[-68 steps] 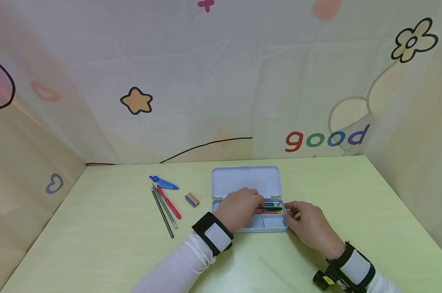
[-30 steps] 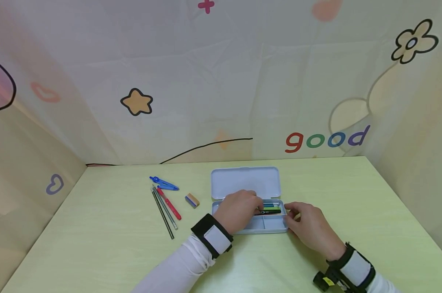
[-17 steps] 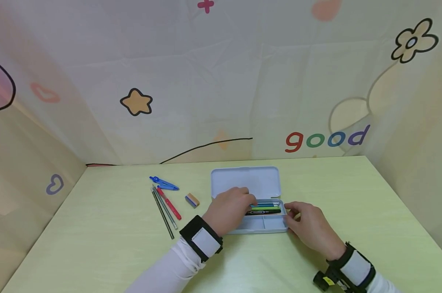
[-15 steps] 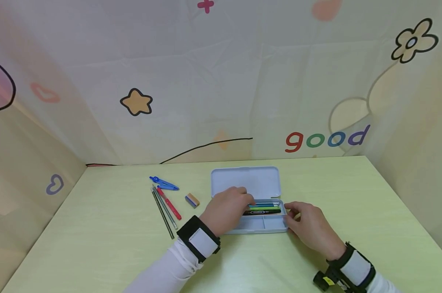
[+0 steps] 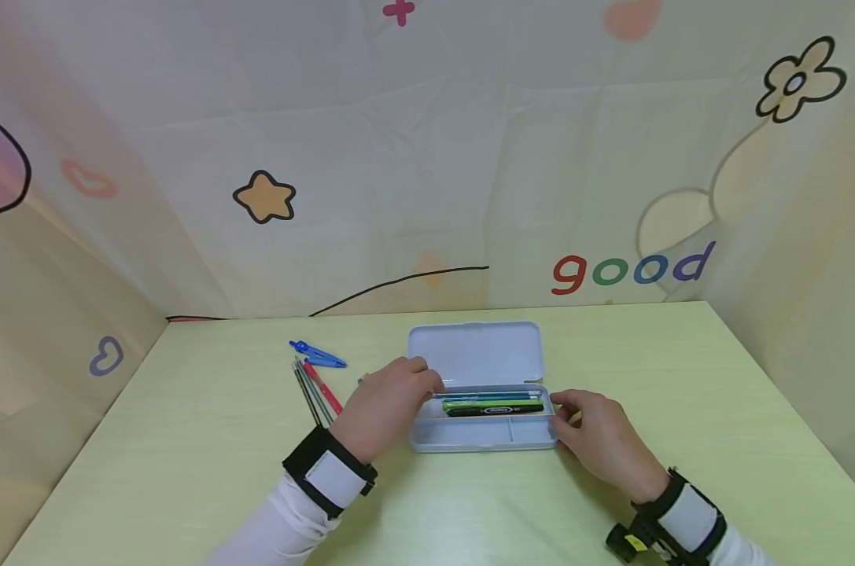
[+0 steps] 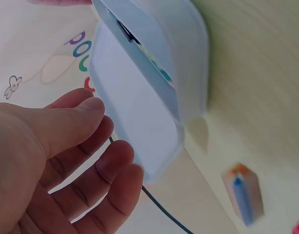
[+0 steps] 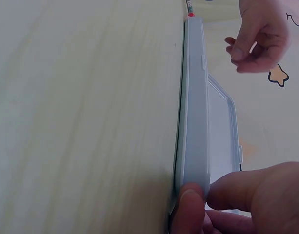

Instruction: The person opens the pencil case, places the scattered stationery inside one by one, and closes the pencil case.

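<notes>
In the head view a pale blue pencil case (image 5: 462, 435) lies open on the table, its lid tipped back. Its rear compartment holds a black marker (image 5: 494, 409), a green pen (image 5: 462, 405) and teal pencils (image 5: 484, 395). My left hand (image 5: 386, 409) hovers by the case's left end, fingers loosely bent; the left wrist view shows nothing held between thumb and fingers. At the right end, my right hand (image 5: 607, 440) grips the case's edge, with the thumb (image 7: 189, 209) on the side wall in the right wrist view.
Left of the case lie a blue compass (image 5: 318, 354), a red pen (image 5: 321, 383) and slim dark and grey pencils (image 5: 305, 393), partly behind my left hand. A small tan block with a blue stripe (image 6: 243, 195) shows in the left wrist view. A printed cloth (image 5: 370, 157) hangs behind the table.
The black marker came to lie along the rear compartment. My left hand has let go and moved left out of the case, now covering the tan block. My right hand stayed put.
</notes>
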`<control>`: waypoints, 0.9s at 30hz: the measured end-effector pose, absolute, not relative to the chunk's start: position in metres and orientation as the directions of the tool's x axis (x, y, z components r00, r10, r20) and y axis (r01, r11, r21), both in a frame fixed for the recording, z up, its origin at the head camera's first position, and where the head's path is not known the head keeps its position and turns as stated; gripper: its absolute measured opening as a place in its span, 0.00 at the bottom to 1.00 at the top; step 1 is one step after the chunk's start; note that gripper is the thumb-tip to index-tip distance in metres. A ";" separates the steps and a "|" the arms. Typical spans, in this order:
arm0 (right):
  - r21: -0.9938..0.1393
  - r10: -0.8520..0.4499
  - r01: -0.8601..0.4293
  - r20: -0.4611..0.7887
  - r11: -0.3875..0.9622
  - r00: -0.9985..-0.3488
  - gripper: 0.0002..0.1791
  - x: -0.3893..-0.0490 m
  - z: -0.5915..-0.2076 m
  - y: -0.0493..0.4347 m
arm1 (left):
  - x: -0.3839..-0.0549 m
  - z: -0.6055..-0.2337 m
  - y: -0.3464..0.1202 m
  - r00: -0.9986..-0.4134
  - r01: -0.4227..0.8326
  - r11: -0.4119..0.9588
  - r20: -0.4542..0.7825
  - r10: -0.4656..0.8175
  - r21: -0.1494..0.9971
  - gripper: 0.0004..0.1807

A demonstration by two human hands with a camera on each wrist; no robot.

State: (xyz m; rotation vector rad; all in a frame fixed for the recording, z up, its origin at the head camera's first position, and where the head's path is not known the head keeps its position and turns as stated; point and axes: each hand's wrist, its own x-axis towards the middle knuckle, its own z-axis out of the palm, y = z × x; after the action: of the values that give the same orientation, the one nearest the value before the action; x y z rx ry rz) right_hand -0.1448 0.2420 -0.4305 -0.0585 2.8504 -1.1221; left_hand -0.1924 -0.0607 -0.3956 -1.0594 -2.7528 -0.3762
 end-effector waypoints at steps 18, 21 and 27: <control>-0.686 -0.066 -0.018 -0.044 0.727 -0.997 0.20 -0.143 -0.430 0.243 | -0.185 -0.399 -0.134 -0.800 0.593 0.788 0.238 0.551 0.167 0.19; -0.692 -0.063 -0.010 -0.052 0.722 -0.997 0.21 -0.142 -0.429 0.242 | -0.185 -0.401 -0.148 -0.813 0.575 0.804 0.220 0.539 0.152 0.20; -0.695 -0.067 -0.005 -0.062 0.719 -0.996 0.21 -0.144 -0.428 0.242 | -0.190 -0.409 -0.174 -0.796 0.590 0.801 0.238 0.556 0.104 0.16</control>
State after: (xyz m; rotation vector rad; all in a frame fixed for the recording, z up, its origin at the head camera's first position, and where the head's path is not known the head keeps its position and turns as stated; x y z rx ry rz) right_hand -0.1435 0.2424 -0.4276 -0.0593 2.8350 -1.1468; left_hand -0.1896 -0.1738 -0.4094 -0.8984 -2.7930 -0.2563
